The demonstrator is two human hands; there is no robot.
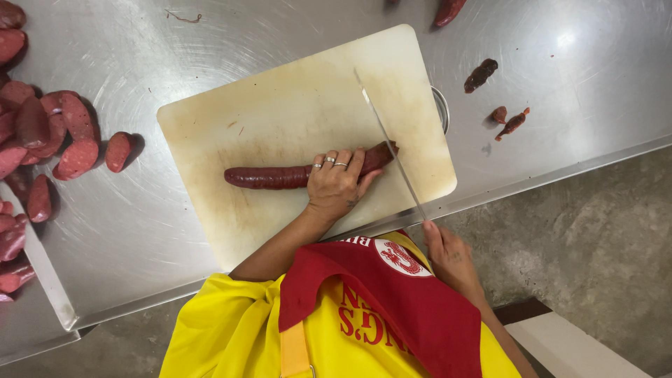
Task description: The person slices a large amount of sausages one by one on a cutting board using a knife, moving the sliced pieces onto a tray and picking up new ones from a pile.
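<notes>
Our left hand (pixel 336 183) presses down on a long red sausage (pixel 280 176), fingers (pixel 334 162) curled over it. The sausage lies across the white cutting board (pixel 280 105) on the shiny tabletop (pixel 595 70). Our right hand (pixel 451 257) grips a long knife (pixel 388 140), whose blade rests on the sausage's end. Cut pieces (pixel 56 133) sit nearby.

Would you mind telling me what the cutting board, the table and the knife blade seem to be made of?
Cutting board: probably plastic, matte cream-white, with brown stains and scuffs. Table: looks like stainless steel, brushed, with swirl marks and bright glare. Knife blade: thin, pale metal, likely steel, faintly shiny. The right hand grips its handle; the left hand presses a dark red sausage.
</notes>
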